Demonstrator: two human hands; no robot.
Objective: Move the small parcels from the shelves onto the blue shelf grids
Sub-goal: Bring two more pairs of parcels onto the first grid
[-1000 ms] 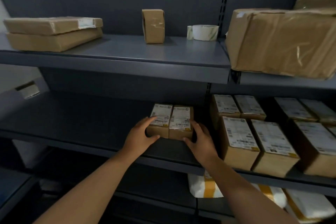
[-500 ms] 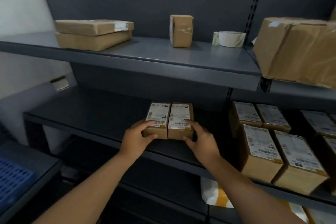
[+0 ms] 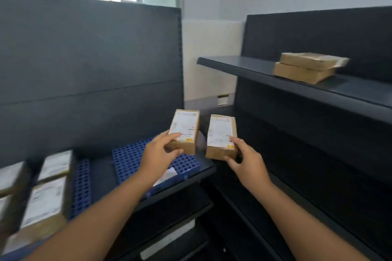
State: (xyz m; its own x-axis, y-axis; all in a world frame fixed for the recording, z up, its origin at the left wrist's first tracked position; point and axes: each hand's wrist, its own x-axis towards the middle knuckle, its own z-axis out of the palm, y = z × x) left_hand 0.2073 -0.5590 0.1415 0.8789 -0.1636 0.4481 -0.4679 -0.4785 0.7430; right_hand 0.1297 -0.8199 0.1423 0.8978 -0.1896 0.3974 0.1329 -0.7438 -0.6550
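My left hand grips a small brown parcel with a white label by its near end, held in the air above the blue shelf grid. My right hand grips a second small labelled parcel the same way, just right of the first and beyond the grid's right edge. The two parcels are apart. Several labelled parcels lie on another blue grid at the lower left, blurred.
A dark shelf unit with a tall back panel stands behind the grids. To the right, another dark shelf carries two stacked flat brown boxes. A white paper lies on the grid's near edge. Lower shelves sit below.
Both hands lifted the two parcels off the right-hand shelf and carried them left. The view swung left, bringing the blue grids into sight. The parcels have separated.
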